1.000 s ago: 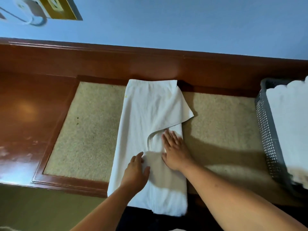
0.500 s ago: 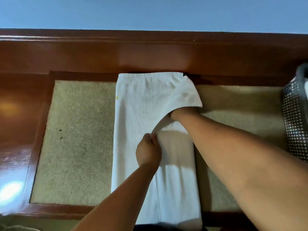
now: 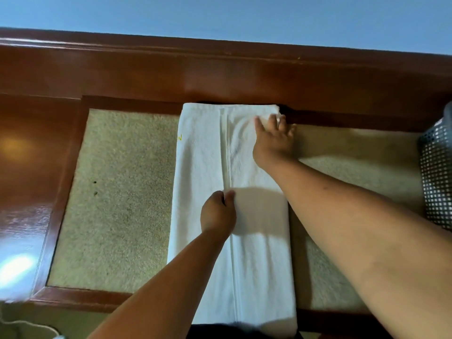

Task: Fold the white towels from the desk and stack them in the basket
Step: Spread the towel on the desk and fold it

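The dark wooden desk point(image 3: 220, 77) fills the view under a blue wall point(image 3: 244, 15), its near edge partly hidden by my forearms. On its tan inlay point(image 3: 122, 192) the white towel point(image 3: 200, 167) lies lengthwise, far end against the raised back rail, near end hanging over the front edge and cut off at the bottom. The grey mesh basket point(image 3: 435, 167) stands well apart at right, only a slice of its wall in frame, its contents out of view. My right hand point(image 3: 271, 140) rests on the towel's far right corner, fingers spread and straight; motion blur makes it hard to tell whether a bit of cloth sits between them. My left hand point(image 3: 216, 215) is at mid-length, fingers curled, pinching the edge along the centre seam. A small yellow mark point(image 3: 179, 138) shows on the left fold. Half a second ago the right flap was peeled up over my right hand; it now lies flat, meeting the left fold down the middle.
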`<control>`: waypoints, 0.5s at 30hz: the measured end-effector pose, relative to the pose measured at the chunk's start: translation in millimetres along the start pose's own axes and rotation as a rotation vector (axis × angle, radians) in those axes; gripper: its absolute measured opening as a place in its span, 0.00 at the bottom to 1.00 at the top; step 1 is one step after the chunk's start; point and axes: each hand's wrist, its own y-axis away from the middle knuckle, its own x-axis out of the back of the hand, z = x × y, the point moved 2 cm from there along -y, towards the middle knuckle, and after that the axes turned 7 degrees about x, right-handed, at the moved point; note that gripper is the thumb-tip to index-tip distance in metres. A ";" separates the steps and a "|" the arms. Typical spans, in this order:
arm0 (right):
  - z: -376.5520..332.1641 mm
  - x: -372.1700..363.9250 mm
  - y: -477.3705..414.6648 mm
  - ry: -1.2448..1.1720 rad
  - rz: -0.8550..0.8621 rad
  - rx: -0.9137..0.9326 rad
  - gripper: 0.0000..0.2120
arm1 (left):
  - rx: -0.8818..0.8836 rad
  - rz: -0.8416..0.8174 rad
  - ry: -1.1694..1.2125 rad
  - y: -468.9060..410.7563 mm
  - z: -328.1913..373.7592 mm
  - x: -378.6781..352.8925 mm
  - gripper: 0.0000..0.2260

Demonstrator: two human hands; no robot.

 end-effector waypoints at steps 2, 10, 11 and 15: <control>-2.1 8.0 5.8 0.018 -0.064 -0.055 0.33 | -0.004 -0.012 0.027 1.6 1.0 3.1 0.19; 18.5 -29.1 124.3 -0.181 -0.176 0.001 0.33 | -0.074 -0.298 -0.307 53.5 -29.5 -1.5 0.17; 24.1 -33.0 143.8 -0.201 -0.160 0.004 0.32 | -0.091 -0.345 -0.355 64.0 -37.7 -4.0 0.14; 31.1 -60.9 233.2 -0.277 -0.118 0.065 0.32 | -0.037 -0.063 -0.193 77.2 -73.1 11.2 0.13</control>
